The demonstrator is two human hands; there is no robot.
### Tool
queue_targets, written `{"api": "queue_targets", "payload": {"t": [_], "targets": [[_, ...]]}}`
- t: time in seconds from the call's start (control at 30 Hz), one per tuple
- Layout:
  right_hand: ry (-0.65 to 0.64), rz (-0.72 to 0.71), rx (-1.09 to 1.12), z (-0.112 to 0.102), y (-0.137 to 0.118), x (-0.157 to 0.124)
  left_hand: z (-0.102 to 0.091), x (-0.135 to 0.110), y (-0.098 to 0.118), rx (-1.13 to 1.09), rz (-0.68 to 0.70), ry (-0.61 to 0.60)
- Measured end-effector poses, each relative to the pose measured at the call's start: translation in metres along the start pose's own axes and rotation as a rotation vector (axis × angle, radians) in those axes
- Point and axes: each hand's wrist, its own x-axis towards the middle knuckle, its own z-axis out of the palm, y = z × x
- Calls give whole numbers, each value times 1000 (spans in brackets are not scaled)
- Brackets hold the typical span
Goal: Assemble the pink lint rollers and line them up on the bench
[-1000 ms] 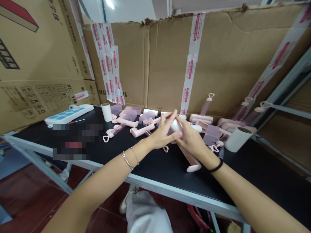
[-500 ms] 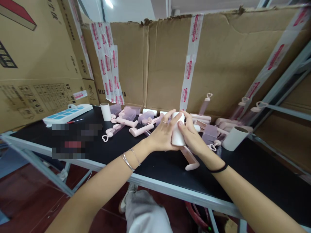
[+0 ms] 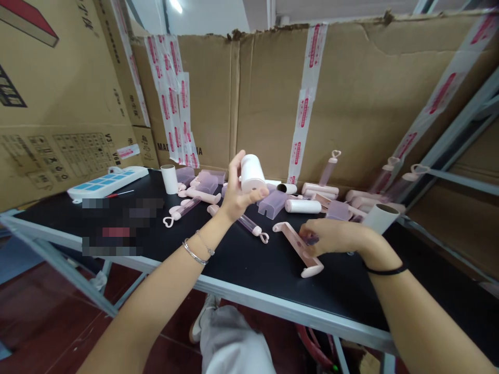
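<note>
Left hand (image 3: 235, 200) pinches a plain white cylinder (image 3: 251, 170) aloft | right hand (image 3: 337, 236), hold unclear, curls over a pink plastic trough-shaped holder (image 3: 295, 242) just beneath | step: apparently a pickup, calling next for sure fingertip purchase

"V3" (image 3: 108, 138), "V6" (image 3: 115, 157) on left carton (image 3: 42, 104)

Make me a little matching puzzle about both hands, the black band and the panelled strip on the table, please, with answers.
1. Left hand
2. Right hand
3. Black band
4. Panelled strip

A. White and blue
B. Fingers at the pink holder
C. Around the right wrist
D. Grasping a white cylinder

Pairs: 1-D, 2-B, 3-C, 4-A
</note>
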Motion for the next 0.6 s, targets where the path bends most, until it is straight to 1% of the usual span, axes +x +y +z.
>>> {"api": "queue_targets", "payload": {"t": [0.07,0.1,0.13,0.23,0.3,0.37,0.43,0.5,0.6], "targets": [[-128,48,37,5,-6,6,-3,1,-2,32,10,42],[-172,68,56,7,-9,10,-3,1,-3,50,15,51],[-142,93,54,9,-10,14,-2,1,-3,67,22,50],[-3,136,38,9,-10,21,2,-3,-5,102,48,-5],[168,181,31,4,-8,22,5,-6,-5,112,65,-77],[384,260,41,-4,-6,20,8,-10,-3,126,74,-164],[537,306,59,-10,-6,18,12,-13,-1,143,73,-253],[608,267,78,-12,-7,16,16,-16,2,146,67,-338],[622,162,88,-10,-9,15,22,-19,5,144,93,-423]]}}
